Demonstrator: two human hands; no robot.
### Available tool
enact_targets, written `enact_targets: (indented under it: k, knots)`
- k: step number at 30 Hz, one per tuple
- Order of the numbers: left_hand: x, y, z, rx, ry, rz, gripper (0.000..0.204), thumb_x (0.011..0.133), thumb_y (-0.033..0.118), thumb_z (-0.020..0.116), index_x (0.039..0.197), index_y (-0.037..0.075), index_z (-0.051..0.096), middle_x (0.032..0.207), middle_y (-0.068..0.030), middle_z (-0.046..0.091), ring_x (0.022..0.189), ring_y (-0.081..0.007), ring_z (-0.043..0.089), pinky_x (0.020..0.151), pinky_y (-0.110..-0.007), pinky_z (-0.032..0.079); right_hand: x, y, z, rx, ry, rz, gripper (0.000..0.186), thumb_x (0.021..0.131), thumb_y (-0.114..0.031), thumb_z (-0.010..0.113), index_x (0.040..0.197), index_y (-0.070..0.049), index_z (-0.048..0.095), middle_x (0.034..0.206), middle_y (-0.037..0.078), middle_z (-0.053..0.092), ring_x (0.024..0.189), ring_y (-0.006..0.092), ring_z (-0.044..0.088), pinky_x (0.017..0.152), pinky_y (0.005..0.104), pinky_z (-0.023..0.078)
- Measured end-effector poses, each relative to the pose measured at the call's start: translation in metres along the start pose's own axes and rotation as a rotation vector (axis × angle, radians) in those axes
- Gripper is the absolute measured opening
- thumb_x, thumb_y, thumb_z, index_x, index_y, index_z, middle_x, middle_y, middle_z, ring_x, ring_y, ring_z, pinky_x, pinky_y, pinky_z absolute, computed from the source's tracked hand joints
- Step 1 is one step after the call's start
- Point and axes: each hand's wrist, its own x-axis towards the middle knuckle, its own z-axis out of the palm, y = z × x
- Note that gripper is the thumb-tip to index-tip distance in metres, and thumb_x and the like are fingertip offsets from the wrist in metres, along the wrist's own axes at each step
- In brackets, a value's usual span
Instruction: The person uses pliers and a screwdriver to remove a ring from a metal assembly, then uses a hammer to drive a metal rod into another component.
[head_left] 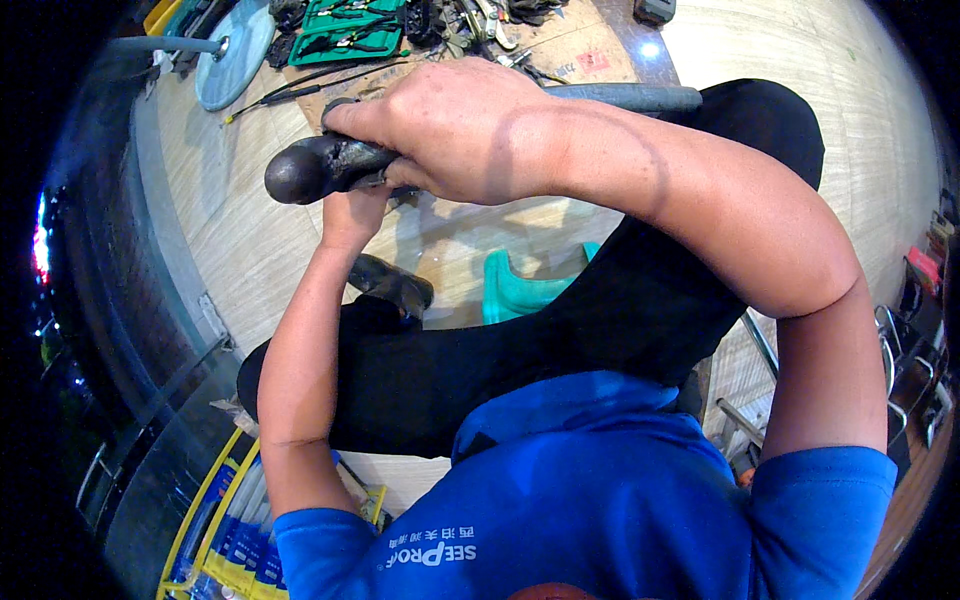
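Note:
My right hand (450, 125) is closed around a dark, worn metal tool with a rounded knob end (300, 172). The knob sticks out to the left of my fingers. A curved dark piece (338, 112) shows at my fingertips on the far side. Beyond my right wrist, a grey rounded bar (640, 97) reaches toward my right knee; I cannot tell whether it belongs to the same tool. My left hand (355, 205) comes up beneath the knob end, its fingers hidden behind the tool and my right hand.
A green tool case (347, 28) and a pile of dark hand tools (475, 30) lie ahead on a brown board (560, 45). A round glass base (235, 60) stands far left. Between my legs is a green plastic stool (520, 290). Yellow-framed racks (215, 520) stand lower left.

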Motion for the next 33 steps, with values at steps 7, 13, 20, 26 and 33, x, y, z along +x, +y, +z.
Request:
enact_targets:
  k: [7, 13, 20, 26, 33]
  knots:
    - [-0.001, 0.004, 0.001, 0.177, -0.075, -0.013, 0.032, 0.083, 0.017, 0.072, 0.112, 0.006, 0.065, 0.109, -0.0136, 0.069, 0.106, -0.0302, 0.064, 0.091, -0.041, 0.048, -0.002, 0.004, 0.006, -0.05, -0.114, 0.098, 0.04, 0.081, -0.015, 0.069, 0.118, -0.01, 0.056, 0.086, 0.019, 0.068, 0.085, 0.0399, 0.066, 0.072, 0.0503, 0.051]
    - [0.002, 0.005, -0.002, 0.098, -0.051, 0.04, 0.034, 0.081, 0.011, 0.072, 0.113, 0.005, 0.064, 0.11, -0.0142, 0.069, 0.105, -0.0304, 0.064, 0.091, -0.041, 0.048, -0.008, 0.007, 0.005, -0.009, -0.066, 0.062, 0.046, 0.08, -0.015, 0.07, 0.124, -0.01, 0.055, 0.084, 0.019, 0.068, 0.085, 0.04, 0.066, 0.073, 0.0503, 0.05]
    - [0.002, -0.005, 0.001, 0.109, -0.058, 0.049, 0.036, 0.08, 0.006, 0.072, 0.114, 0.005, 0.063, 0.11, -0.0142, 0.069, 0.106, -0.0294, 0.064, 0.092, -0.039, 0.048, -0.011, 0.007, 0.003, -0.002, -0.061, 0.072, 0.047, 0.08, -0.016, 0.071, 0.124, -0.011, 0.054, 0.084, 0.019, 0.068, 0.085, 0.0406, 0.065, 0.074, 0.0503, 0.051]
    - [-0.001, -0.009, 0.0, 0.018, -0.066, -0.039, 0.037, 0.08, 0.006, 0.072, 0.116, 0.004, 0.062, 0.112, -0.013, 0.068, 0.108, -0.027, 0.064, 0.093, -0.038, 0.048, -0.007, 0.004, 0.004, -0.02, -0.131, 0.121, 0.049, 0.08, -0.016, 0.071, 0.126, -0.012, 0.056, 0.089, 0.019, 0.068, 0.087, 0.0403, 0.065, 0.077, 0.05, 0.051]
    - [-0.007, -0.004, -0.015, 0.061, -0.072, -0.033, 0.029, 0.08, 0.009, 0.074, 0.107, 0.003, 0.066, 0.096, -0.0163, 0.07, 0.091, -0.0307, 0.069, 0.082, -0.039, 0.051, -0.008, 0.006, -0.002, 0.036, -0.014, 0.138, 0.046, 0.079, -0.013, 0.071, 0.123, -0.013, 0.058, 0.092, 0.018, 0.068, 0.091, 0.0387, 0.065, 0.079, 0.0495, 0.051]
